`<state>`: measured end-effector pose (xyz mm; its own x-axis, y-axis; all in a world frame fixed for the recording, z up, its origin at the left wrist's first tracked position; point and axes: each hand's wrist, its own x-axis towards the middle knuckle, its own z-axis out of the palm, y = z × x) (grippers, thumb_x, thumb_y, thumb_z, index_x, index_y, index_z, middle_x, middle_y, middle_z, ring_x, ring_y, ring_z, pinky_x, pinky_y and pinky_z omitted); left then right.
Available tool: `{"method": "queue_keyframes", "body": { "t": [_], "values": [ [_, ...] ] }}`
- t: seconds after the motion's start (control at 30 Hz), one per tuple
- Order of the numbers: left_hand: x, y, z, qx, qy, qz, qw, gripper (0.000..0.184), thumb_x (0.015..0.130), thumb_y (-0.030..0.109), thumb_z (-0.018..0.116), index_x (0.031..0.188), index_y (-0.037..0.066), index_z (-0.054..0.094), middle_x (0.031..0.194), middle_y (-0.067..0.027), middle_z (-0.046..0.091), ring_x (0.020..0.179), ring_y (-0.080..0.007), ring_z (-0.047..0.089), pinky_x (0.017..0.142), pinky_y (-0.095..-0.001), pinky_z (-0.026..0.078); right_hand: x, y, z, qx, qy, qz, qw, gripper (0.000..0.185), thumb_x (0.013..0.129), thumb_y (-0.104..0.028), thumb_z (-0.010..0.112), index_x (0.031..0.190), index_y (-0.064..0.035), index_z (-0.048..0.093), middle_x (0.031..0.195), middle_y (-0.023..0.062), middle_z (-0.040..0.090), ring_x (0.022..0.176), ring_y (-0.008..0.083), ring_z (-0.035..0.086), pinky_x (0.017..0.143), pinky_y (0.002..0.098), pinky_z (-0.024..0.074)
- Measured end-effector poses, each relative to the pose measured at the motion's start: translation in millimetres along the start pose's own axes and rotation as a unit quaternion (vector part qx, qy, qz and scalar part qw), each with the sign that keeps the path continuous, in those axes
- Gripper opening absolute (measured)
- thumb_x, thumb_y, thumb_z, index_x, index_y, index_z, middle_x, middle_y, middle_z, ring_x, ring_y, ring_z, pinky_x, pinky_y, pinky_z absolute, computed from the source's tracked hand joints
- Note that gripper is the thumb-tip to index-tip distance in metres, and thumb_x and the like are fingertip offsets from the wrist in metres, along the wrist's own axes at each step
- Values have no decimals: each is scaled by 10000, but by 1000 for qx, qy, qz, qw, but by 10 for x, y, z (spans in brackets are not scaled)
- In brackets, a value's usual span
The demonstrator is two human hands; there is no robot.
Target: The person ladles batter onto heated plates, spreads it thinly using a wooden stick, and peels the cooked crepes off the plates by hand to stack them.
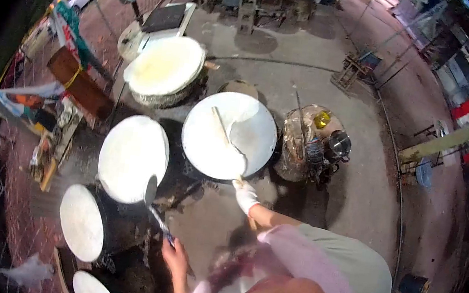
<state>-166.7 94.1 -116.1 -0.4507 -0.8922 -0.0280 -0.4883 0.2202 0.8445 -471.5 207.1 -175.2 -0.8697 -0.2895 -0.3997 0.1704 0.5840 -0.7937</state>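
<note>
Bare, my left hand (pixel 174 253) is closed around the handle of a long metal spatula (pixel 151 191). The spatula's dark blade rests over the near right edge of a wide round pan (pixel 132 157) with a pale white surface. On my right hand (pixel 245 196) is a white glove, closed around a wooden handle (pixel 252 224) at the near rim of a large pale wok (pixel 193 147). What that handle ends in is unclear. White material covers the wok's left part, and a wooden stick (pixel 221 122) slants across it.
Two more round white pans (pixel 81 222) (pixel 92 290) stand at the lower left. Behind lies a large white-topped round vessel (pixel 165 68). A drum-like stand (pixel 291 159) at the right bears a yellow jar (pixel 321 119) and a metal pot (pixel 339 143). Concrete floor (pixel 311 47) surrounds them.
</note>
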Motion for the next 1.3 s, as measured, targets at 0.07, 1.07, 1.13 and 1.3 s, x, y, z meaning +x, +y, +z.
{"method": "queue_keyframes", "body": {
  "t": [0.07, 1.07, 1.13, 1.3],
  "values": [
    [-116, -39, 24, -79, 13, -82, 993, 131, 926, 115, 545, 925, -15, 531, 745, -55, 538, 616, -121, 495, 548, -289, 426, 261, 217, -133, 36, -12, 65, 997, 494, 933, -474, 510, 1151, -42, 611, 818, 156, 657, 785, 273, 647, 749, 411, 490],
    [-627, 1904, 1445, -99, 51, -211, 971, 103, 933, 124, 551, 907, 24, 540, 647, 28, 496, 538, -53, 457, 466, -225, 357, 1336, 449, -2330, -236, -253, -271, 898, 493, 900, -514, 542, 967, -35, 640, 824, 214, 663, 799, 353, 666, 732, 438, 510],
    [-654, 1894, 1480, -94, 61, -206, 972, 104, 932, 121, 549, 923, 17, 547, 643, 24, 498, 514, -54, 452, 455, -223, 353, 1463, 452, -2506, -322, -235, -206, 894, 557, 903, -538, 514, 1233, -90, 542, 791, 222, 654, 787, 338, 671, 695, 448, 510],
    [-727, 2149, 1474, -93, 64, -260, 959, 124, 933, 121, 546, 936, -3, 555, 663, 6, 527, 555, -66, 476, 477, -221, 370, 2696, -19, -2363, -360, -182, -241, 883, 665, 921, -563, 414, 1412, -114, 410, 842, 237, 660, 808, 365, 659, 684, 484, 503]
  ]
}}
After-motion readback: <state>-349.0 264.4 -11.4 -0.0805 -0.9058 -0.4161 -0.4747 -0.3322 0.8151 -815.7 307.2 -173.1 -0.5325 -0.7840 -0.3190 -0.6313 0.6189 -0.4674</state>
